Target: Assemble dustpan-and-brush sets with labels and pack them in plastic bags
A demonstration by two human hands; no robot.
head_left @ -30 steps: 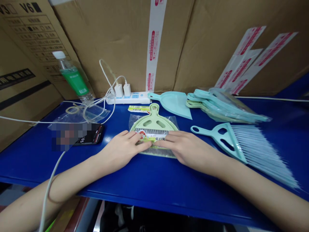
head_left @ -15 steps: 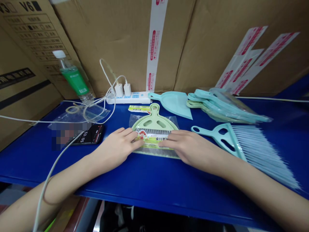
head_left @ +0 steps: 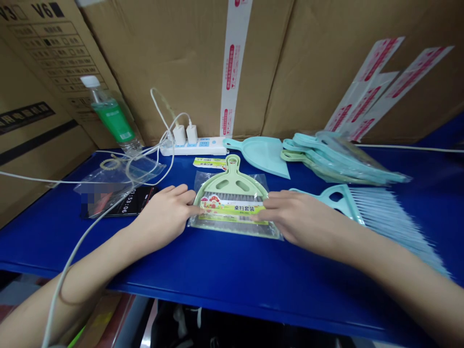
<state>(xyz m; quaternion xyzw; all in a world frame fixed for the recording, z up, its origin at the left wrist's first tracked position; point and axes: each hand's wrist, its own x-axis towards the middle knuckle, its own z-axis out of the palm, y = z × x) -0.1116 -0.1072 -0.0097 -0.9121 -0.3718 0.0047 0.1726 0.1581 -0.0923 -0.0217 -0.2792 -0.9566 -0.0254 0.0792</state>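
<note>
A light green dustpan and brush set (head_left: 232, 186) in a clear plastic bag lies flat in front of me, its handle pointing away. Across the grey bristles runs a yellow-green printed label (head_left: 232, 209). My left hand (head_left: 174, 208) grips the bag's left edge, thumb on the front and fingers curled. At the right edge my right hand (head_left: 286, 212) does the same, its thumb over the label's end. The undersides of my fingers are hidden. Just beyond my right hand is a loose light blue brush (head_left: 342, 203), its handle partly covered by that hand.
Behind are a blue dustpan (head_left: 266, 152), several bagged sets (head_left: 333, 154), a white power strip (head_left: 213, 145) and a loose label card (head_left: 208, 163). At left are a leaning bottle (head_left: 112, 118), a phone (head_left: 136, 202) and a white cable (head_left: 78, 251) crossing my left forearm. Cardboard boxes (head_left: 181, 58) wall the back.
Both hands have slid outward to the sides of the bagged set, uncovering more of the label and the dustpan's edges. The set has stayed in place.
</note>
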